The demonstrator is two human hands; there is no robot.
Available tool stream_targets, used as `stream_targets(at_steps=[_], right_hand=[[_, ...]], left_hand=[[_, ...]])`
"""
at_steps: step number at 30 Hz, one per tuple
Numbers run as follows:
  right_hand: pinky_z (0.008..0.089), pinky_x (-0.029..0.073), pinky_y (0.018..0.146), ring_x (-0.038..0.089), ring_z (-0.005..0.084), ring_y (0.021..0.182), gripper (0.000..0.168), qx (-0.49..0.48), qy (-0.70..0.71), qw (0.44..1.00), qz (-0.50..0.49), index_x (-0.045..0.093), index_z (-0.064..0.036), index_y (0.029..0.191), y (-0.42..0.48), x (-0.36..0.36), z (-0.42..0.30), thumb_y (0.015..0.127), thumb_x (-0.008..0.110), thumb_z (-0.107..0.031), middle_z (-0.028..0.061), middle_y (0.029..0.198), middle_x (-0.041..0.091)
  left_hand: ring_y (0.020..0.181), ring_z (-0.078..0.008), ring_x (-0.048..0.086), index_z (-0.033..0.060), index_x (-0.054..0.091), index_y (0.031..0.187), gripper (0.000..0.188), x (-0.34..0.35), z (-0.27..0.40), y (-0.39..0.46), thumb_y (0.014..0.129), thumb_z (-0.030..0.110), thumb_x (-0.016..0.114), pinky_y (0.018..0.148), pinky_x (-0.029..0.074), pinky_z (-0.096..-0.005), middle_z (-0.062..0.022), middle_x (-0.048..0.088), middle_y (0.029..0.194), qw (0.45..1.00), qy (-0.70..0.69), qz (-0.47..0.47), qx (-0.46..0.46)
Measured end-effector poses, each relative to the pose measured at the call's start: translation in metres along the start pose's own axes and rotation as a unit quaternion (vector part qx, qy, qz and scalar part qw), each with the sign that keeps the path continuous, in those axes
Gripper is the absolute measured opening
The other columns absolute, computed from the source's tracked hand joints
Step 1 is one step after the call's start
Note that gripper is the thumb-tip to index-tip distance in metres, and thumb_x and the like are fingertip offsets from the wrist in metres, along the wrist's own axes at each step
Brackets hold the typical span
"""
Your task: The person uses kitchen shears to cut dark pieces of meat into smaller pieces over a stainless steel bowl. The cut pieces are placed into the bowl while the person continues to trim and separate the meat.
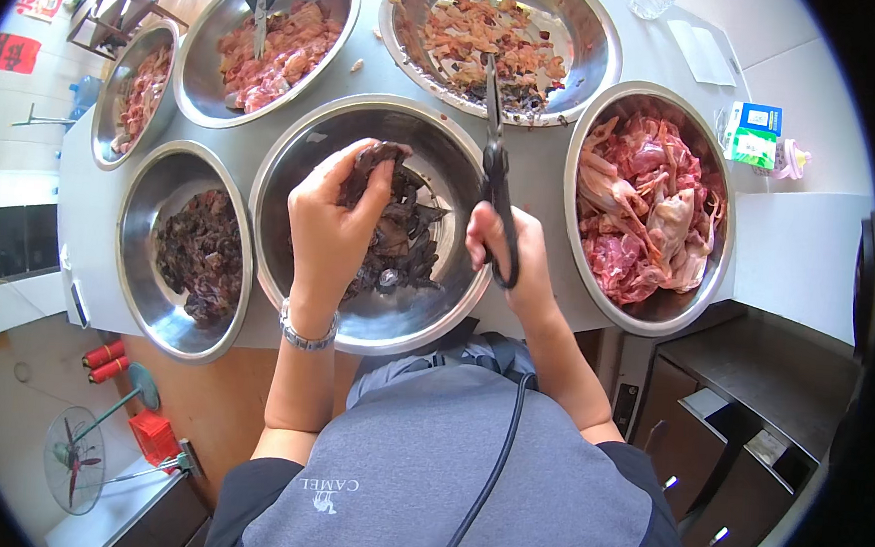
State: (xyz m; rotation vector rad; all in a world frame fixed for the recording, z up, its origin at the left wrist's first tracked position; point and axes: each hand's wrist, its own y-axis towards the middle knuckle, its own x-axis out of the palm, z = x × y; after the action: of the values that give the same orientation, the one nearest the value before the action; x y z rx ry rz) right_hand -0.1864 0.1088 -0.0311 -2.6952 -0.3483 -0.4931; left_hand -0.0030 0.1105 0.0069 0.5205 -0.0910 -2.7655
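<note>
Directly before me stands a wide stainless steel bowl (pixel 419 329) with dark, blackish pieces of meat or skin (pixel 402 234) in it. Above this bowl my left hand (pixel 336 215), with a metal watch on the wrist, pinches one dark piece (pixel 369 168) between thumb and fingers. My right hand (pixel 517 259) grips black-handled scissors (pixel 495 164) at the bowl's right rim. Their blades point away from me, apart from the dark piece, and look closed or nearly so.
Right, a steel bowl (pixel 722 268) holds raw poultry. A far bowl (pixel 609 54) contains yellowish-brown scraps; another, upper left (pixel 194 82), has pink meat and scissors (pixel 262 7). More meat fills bowls at far left (pixel 100 136) and near left (pixel 130 255). Packets (pixel 754 135) lie at right.
</note>
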Motion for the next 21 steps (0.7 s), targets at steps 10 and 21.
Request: stream_targets(at_steps=[10,21], right_hand=[[0.0297,0.039,0.079,0.044,0.0189,0.078,0.057,0.033,0.614,0.751,-0.242,0.047,0.0,0.089,0.125,0.039,0.049,0.076,0.061,-0.054,0.0056,0.081,0.045],[0.0284,0.037,0.078,0.041,0.0183,0.079,0.058,0.108,0.568,0.79,-0.205,0.043,-0.003,0.092,0.045,0.041,0.067,0.078,0.057,-0.057,0.0047,0.079,0.04]], left_hand=[[0.093,-0.0146,0.056,-0.0006,0.048,0.108,0.031,-0.039,-0.024,-0.032,0.08,-0.004,0.061,0.081,0.046,-0.0251,-0.0098,0.056,0.1,0.985,-0.016,0.108,0.136],[0.101,-0.026,0.056,0.0003,0.045,0.102,0.036,-0.057,-0.018,-0.043,0.073,-0.011,0.063,0.087,0.047,-0.034,-0.0175,0.055,0.105,0.95,-0.063,0.145,0.27]])
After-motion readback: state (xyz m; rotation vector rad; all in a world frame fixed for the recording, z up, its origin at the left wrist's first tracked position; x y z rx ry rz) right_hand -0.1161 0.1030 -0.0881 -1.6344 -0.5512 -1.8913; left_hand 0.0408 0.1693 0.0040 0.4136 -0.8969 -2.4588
